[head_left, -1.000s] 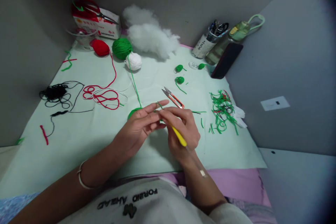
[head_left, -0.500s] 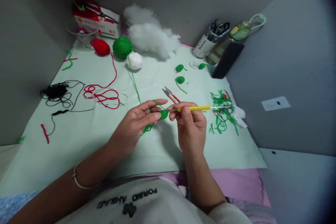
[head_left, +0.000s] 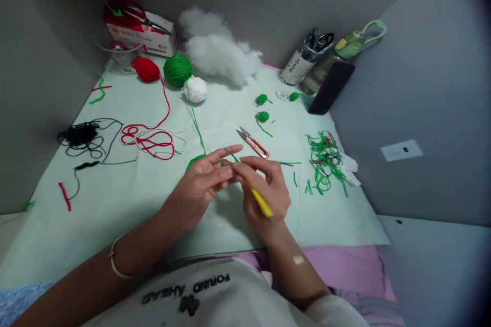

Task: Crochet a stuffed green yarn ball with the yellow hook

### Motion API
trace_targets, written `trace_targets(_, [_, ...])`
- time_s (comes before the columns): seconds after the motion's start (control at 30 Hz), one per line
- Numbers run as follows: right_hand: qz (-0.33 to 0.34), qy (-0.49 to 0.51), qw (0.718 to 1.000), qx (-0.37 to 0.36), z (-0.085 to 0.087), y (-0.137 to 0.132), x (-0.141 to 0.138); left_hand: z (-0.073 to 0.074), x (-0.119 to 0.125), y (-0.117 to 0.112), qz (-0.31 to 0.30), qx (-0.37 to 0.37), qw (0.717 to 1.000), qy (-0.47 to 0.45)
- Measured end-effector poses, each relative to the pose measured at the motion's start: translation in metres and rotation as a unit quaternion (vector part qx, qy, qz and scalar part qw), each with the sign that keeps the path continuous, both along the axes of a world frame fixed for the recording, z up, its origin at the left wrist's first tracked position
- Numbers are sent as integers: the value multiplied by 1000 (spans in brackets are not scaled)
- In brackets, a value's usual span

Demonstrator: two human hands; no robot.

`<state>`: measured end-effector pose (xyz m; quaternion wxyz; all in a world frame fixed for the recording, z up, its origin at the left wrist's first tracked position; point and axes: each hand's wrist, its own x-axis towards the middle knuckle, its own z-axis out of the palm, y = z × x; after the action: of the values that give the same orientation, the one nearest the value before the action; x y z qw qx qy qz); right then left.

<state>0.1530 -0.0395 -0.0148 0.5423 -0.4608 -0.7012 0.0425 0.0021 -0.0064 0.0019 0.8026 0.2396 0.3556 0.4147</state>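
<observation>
My right hand (head_left: 268,189) grips a yellow-handled crochet hook (head_left: 261,201), its handle slanting down toward me and its tip hidden by the fingers. Thumb and fingers of my left hand (head_left: 201,176) pinch the green crochet piece, which is mostly covered now. Green yarn (head_left: 197,125) runs from the green ball (head_left: 178,70) down to my left hand, and a short strand (head_left: 232,154) crosses its raised index finger. The fingertips of both hands meet over the work. Just beyond them lie orange thread snips (head_left: 253,143).
Small green crocheted pieces (head_left: 262,116) lie past the snips. Red (head_left: 148,70) and white (head_left: 195,90) yarn balls and white stuffing (head_left: 222,53) stand at the back. Black yarn (head_left: 81,134) is at left, green scraps (head_left: 324,161) at right. A phone (head_left: 332,88) leans against a bottle (head_left: 318,74).
My right hand has turned over, swinging the hook's handle from pointing right to pointing down toward me. Its fingers have closed in beside my left hand, and the green piece is now covered.
</observation>
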Motion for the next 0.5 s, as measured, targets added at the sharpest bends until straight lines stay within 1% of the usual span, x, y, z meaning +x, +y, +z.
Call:
trace_targets(0.07, [17,130,991,-41,2,3,1,1,-1,3,-17,-43,998,-36])
trace_targets(0.13, [42,255,961,-97,5,7,2,2,-2,5,-12,-40,998,-56])
trace_targets(0.17, [58,289,948,-120,6,9,2,2,-2,5,-13,-27,998,-60])
trace_targets(0.2, [72,302,941,-136,7,10,2,3,-2,5,-16,-13,998,-58])
trace_targets(0.27, [81,289,943,-143,8,12,0,4,0,3,-23,17,999,-41])
trace_targets(0.37, [51,224,967,-111,7,10,-2,3,4,1,-8,40,999,-1])
trace_targets(0.43, [30,137,987,-75,5,8,-3,2,6,1,10,34,999,3])
trace_targets(0.5, [18,56,998,-31,3,7,-1,1,6,3,6,-1,1000,-19])
